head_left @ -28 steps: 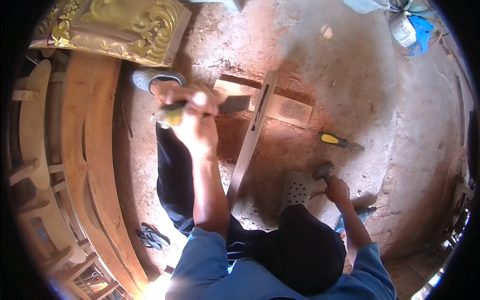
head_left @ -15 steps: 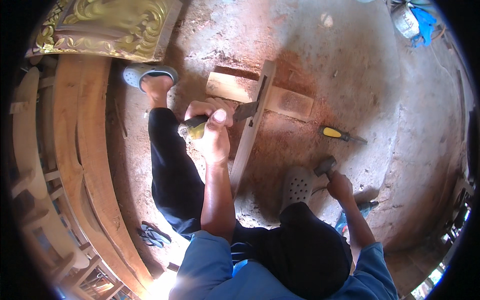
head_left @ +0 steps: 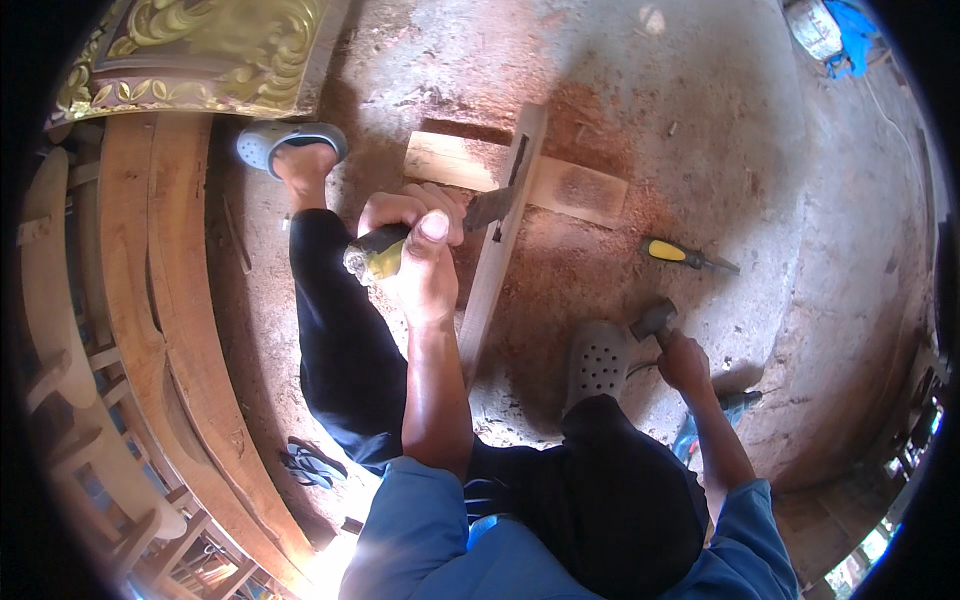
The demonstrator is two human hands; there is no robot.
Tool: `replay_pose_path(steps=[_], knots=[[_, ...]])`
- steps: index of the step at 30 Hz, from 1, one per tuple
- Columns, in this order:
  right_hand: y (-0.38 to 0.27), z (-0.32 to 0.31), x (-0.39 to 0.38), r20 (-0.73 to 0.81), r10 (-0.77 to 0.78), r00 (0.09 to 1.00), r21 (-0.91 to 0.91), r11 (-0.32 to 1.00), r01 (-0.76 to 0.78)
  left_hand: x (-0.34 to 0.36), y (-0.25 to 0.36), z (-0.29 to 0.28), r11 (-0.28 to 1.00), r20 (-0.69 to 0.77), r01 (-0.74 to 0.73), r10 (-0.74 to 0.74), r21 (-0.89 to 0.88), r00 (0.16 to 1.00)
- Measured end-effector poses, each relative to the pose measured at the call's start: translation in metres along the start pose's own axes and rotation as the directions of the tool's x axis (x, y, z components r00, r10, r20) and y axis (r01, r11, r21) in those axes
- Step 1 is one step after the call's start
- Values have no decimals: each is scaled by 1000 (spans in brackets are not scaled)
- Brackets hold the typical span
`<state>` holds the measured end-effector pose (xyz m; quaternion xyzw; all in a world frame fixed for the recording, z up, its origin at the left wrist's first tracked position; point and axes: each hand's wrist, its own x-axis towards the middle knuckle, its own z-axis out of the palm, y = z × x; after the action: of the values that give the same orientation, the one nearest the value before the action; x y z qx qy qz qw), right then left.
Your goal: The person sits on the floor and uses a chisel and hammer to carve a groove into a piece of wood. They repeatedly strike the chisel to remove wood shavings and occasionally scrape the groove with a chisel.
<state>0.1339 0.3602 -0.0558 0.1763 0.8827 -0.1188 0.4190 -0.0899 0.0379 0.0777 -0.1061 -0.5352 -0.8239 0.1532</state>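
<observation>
My left hand [head_left: 415,250] grips a chisel [head_left: 385,250] with a yellow and dark handle, its steel blade resting against a long wooden strip [head_left: 500,240]. That strip lies across a short pale board [head_left: 560,185] on the dusty floor. My right hand [head_left: 685,360] holds a hammer [head_left: 652,320] low, its head just above the ground next to my grey perforated clog [head_left: 597,362]. My other foot in a grey clog [head_left: 290,145] is stretched out to the left of the board.
A second yellow-handled chisel [head_left: 685,255] lies on the floor to the right. Curved wooden beams [head_left: 160,320] run down the left side. A gilded carved panel [head_left: 200,50] sits at top left. A sandal [head_left: 310,462] lies by the beams.
My left hand with the chisel has come down and nearer, the blade now set on the strip. The right hand with the hammer has stayed low.
</observation>
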Motion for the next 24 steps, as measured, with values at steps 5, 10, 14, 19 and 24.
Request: replay_pose_path(steps=[5,10,14,19,24], knots=[[0,3,0,-3,7,1000,8,1000,-7,1,-2,1,996,53,-21,17,84,998],[-5,-10,-4,-14,-9,1000,67,998,10,8,-3,6,996,-79,51,-44,78,996],[-38,-70,-19,-75,-150,986,301,939,166,16,-2,13,988,-124,128,-117,91,985],[-118,-190,-56,-384,-352,853,461,728,508,28,1,22,982,-125,171,-161,76,979],[-181,-286,-86,-640,-680,357,148,347,926,34,2,32,960,-206,253,-225,122,952]])
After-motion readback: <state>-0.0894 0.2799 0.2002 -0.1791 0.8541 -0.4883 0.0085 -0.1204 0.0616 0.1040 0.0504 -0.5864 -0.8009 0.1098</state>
